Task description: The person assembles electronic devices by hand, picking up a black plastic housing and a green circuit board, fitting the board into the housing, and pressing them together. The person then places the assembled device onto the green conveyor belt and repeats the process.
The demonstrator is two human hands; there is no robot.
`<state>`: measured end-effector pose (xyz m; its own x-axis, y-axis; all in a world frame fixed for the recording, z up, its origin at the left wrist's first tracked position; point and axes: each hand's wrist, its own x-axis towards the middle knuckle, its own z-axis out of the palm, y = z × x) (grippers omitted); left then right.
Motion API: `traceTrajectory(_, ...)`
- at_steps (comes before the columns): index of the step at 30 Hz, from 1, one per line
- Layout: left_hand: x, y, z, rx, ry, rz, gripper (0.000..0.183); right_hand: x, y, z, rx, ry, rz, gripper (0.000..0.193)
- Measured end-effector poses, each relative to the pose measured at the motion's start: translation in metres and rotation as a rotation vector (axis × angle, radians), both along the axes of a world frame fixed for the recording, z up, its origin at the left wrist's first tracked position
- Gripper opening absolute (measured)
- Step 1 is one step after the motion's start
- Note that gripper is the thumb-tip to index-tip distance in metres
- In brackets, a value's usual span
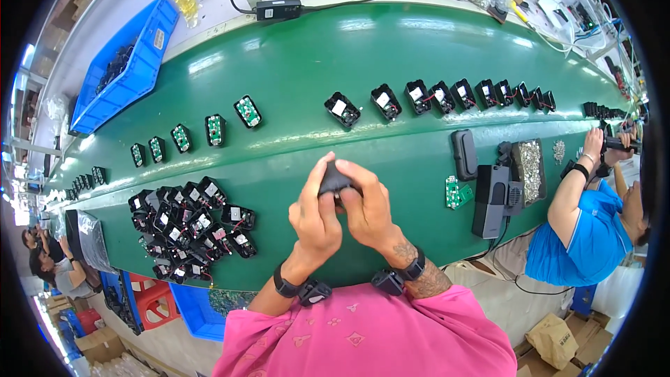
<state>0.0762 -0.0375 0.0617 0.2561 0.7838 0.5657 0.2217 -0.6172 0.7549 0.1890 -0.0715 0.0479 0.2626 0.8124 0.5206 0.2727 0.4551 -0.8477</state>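
Between both hands, over the near side of the green bench, is a small black plastic housing [336, 177]. My left hand [317, 215] grips it from the left, fingers curled around its side. On the other side my right hand [370, 213] is closed on the same housing, both thumbs pressed together at its near edge. The fingers cover most of the part, so its inside cannot be made out. To the left of my hands lies a heap of black housings [183, 227] with wires and white pieces inside.
Open housings with white parts [384, 101] line the green bench [279, 49]; others with circuit boards [215, 130] stand at left. At right are a dark box-shaped device [490, 202], a screw tray [530, 180], a loose circuit board [457, 193] and a co-worker [579, 227]. A blue crate [143, 70] stands far left.
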Motion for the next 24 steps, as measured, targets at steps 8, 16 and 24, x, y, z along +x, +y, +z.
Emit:
traceTrajectory(8,0.006,-0.005,0.031,0.405,-0.105,-0.063,0.031,0.003,-0.009,0.033,0.406,-0.155,-0.04,0.044)
traceTrajectory(16,0.015,0.023,0.003,0.108,0.03,0.092,0.031,0.001,0.017,0.008,-0.015,-0.064,-0.205,0.035)
traceTrajectory(24,-0.024,0.067,0.004,-1.584,-0.853,-0.355,0.027,0.025,0.002,0.016,-0.411,0.31,0.163,0.052)
